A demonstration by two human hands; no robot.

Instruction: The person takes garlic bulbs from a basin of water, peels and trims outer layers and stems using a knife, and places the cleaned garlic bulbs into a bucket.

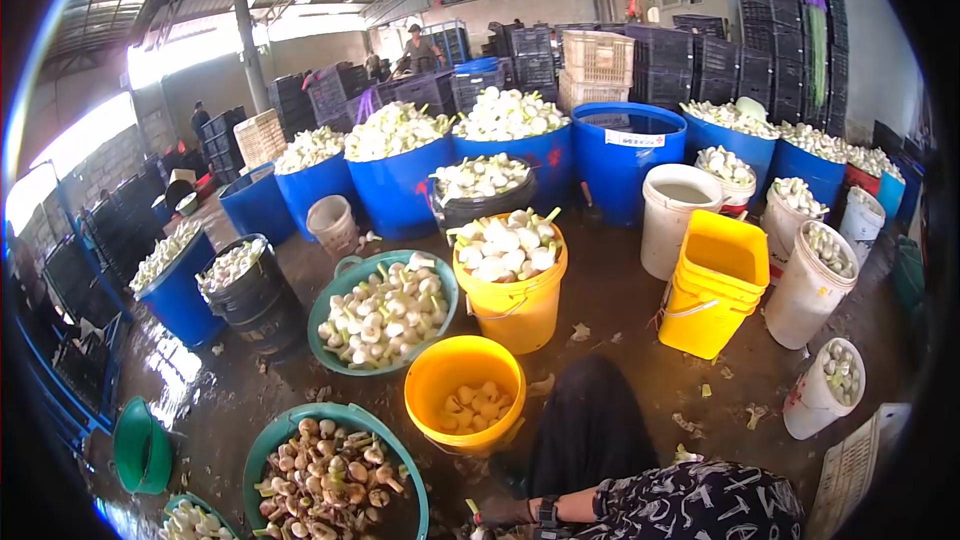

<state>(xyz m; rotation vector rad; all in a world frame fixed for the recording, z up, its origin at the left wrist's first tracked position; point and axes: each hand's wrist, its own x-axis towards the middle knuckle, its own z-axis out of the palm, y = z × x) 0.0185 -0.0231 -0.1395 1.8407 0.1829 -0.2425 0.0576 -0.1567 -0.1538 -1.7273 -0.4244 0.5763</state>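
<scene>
My right hand (503, 512), in a dark glove with a watch (547, 513) at the wrist, reaches in from the right at the bottom edge. Its fingers look closed near a small green and red tip, and a pale bulb is partly cut off below. What it holds is hard to make out. My left hand is out of view. Ahead of the hand stands a yellow bucket (420, 410) with some peeled garlic bulbs (474, 408) inside. To the left, a green basin (418, 470) holds unpeeled brownish garlic (325, 480).
Another green basin (318, 340) and a yellow bucket (515, 315) hold white garlic. Stacked yellow square buckets (700, 305) stand right. Blue barrels (400, 185) of garlic line the back, before black crates (665, 65). My knee (590, 425) rises centrally. Distant people (418, 52) are visible.
</scene>
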